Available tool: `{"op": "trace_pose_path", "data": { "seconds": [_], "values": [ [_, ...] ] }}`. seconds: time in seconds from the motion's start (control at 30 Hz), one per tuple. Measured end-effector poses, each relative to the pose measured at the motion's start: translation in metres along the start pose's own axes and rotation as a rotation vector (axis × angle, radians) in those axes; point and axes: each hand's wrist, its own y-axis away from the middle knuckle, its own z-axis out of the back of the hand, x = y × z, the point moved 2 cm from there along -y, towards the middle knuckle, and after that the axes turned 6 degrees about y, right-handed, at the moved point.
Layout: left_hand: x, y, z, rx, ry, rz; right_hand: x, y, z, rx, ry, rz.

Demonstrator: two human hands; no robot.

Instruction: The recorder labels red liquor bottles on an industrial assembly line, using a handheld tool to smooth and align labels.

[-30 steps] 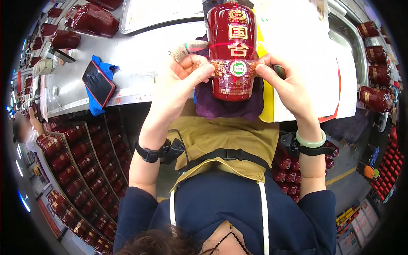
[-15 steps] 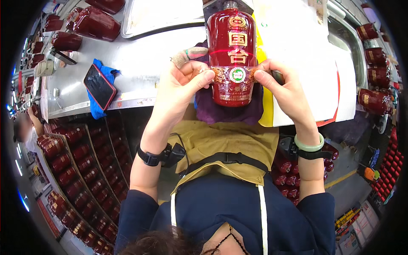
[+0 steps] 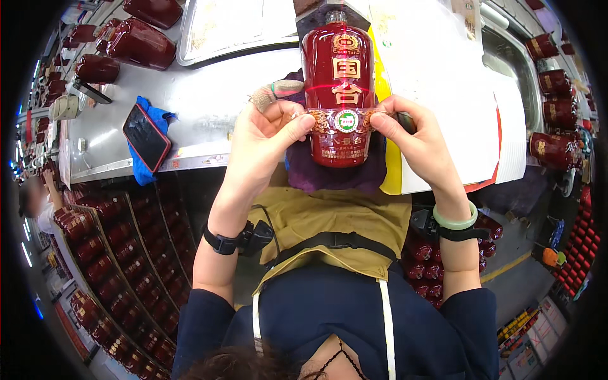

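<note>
A dark red glass bottle (image 3: 339,63) with gold lettering lies on its back, neck away from me, on a dark purple cloth (image 3: 316,179). Across its lower front runs a clear label strip (image 3: 347,121) with orange-gold patterned ends and a round green-and-white emblem. My left hand (image 3: 269,130) pinches the strip's left end between thumb and finger; one finger wears a knitted finger sleeve (image 3: 276,92). At the opposite end my right hand (image 3: 411,130) pinches the strip the same way. Something dark, partly hidden, shows behind the right fingers. A thin red light line crosses the bottle above the strip.
Left on the metal table (image 3: 196,120), a phone (image 3: 145,136) rests on a blue cloth (image 3: 142,174). Beyond is a tray (image 3: 228,56). White sheets (image 3: 443,114) with a yellow edge lie right of the bottle. Red bottles (image 3: 140,45) stand around; racks of them (image 3: 117,266) are below left.
The whole view has shifted slightly, so bottle and hands appear a little lower and further left. Both hands keep their pinch on the strip, which stays across the bottle's lower front.
</note>
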Motion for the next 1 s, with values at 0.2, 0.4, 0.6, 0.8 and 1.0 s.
{"op": "trace_pose_path", "data": {
  "seconds": [0.2, 0.4, 0.6, 0.8, 1.0],
  "values": [
    [-0.0012, 0.001, -0.0007, -0.002, -0.013, 0.006, 0.0011, 0.0005, -0.0007, 0.002, -0.008, -0.019],
    [-0.0006, -0.0008, -0.0013, -0.004, 0.005, 0.008, 0.0043, -0.0002, 0.0008, 0.011, -0.003, -0.033],
    [-0.0023, -0.0003, -0.0023, -0.013, -0.02, -0.001, 0.0036, -0.0004, 0.0006, 0.01, 0.017, -0.019],
    [-0.0027, -0.0008, -0.0025, -0.023, -0.018, -0.004, 0.0024, -0.0019, 0.0013, 0.049, -0.008, -0.058],
    [-0.0024, 0.0005, -0.0023, -0.025, 0.043, 0.033, -0.0003, -0.003, 0.002, 0.081, -0.065, -0.079]
  ]
}}
